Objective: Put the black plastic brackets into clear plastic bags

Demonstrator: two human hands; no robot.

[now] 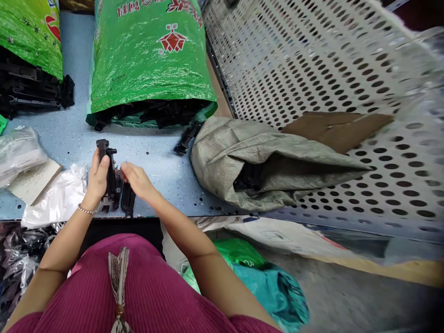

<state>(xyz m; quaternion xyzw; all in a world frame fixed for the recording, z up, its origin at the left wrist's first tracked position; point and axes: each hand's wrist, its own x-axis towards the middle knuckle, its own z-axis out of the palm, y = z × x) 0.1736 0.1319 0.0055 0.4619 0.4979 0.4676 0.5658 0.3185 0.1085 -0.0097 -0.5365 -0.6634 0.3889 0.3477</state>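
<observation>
My left hand [98,175] is wrapped round a long black plastic part [110,173], held upright near the table's front edge. Just to its right, my right hand [134,178] has its fingers drawn together beside that part; what they hold, if anything, is too small to make out. Below the right fingers another black part [128,200] lies at the edge. A green sack [149,60] full of black parts opens toward me. One loose black part [188,138] rests between it and a grey sack [222,162], which has black pieces inside.
A yellow-green sack [31,37] with black parts stands at the far left. Clear plastic bags [57,196] and a cardboard piece [34,181] lie left of my hands. A perforated white panel [312,69] rises on the right. Teal and green bags [270,291] are below the table.
</observation>
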